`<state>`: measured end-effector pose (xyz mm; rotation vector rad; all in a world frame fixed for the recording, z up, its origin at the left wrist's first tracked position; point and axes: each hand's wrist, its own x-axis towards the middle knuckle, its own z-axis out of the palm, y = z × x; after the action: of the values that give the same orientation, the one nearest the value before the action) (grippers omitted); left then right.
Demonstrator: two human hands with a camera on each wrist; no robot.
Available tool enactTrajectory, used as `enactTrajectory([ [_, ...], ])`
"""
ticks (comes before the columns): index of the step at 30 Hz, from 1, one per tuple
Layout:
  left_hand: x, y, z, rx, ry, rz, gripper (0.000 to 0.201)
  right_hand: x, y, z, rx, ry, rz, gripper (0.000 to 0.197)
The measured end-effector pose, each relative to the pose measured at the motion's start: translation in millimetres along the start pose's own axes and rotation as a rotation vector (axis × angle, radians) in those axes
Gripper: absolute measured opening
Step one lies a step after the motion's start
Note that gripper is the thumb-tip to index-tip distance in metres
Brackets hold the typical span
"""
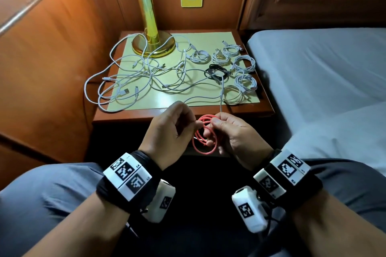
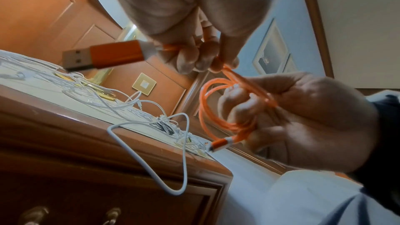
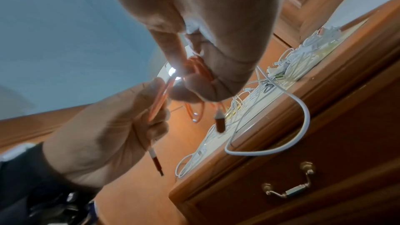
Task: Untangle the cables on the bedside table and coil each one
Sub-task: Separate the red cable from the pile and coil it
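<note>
Orange cable (image 1: pixel 203 135), coiled in loops, held in front of the table (image 1: pixel 188 113) between both hands: left hand (image 1: pixel 169 129) pinched one side, right hand (image 1: pixel 234 133) gripped the other. Tangled white cables (image 1: pixel 135 81) lay on the table; coiled bundles (image 1: pixel 234 62) at right.
</note>
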<state>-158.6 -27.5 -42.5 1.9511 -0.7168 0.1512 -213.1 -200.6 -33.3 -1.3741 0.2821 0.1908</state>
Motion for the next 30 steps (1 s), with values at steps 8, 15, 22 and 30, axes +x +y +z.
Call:
enactTrajectory([
  [8,-2,-2,11,0.015,-0.072,-0.231,0.034,-1,4,4,0.047,-0.017,0.054,0.02],
  [15,0,-16,8,-0.24,-0.378,-0.45,0.059,-1,-2,1,0.189,-0.006,0.122,0.022],
  [22,5,-10,3,-0.377,-0.374,-0.557,0.019,0,-4,0,0.27,-0.017,0.119,0.02],
  [30,6,-5,1,-0.486,-0.306,-0.55,0.028,9,12,4,0.071,0.102,-0.03,0.017],
])
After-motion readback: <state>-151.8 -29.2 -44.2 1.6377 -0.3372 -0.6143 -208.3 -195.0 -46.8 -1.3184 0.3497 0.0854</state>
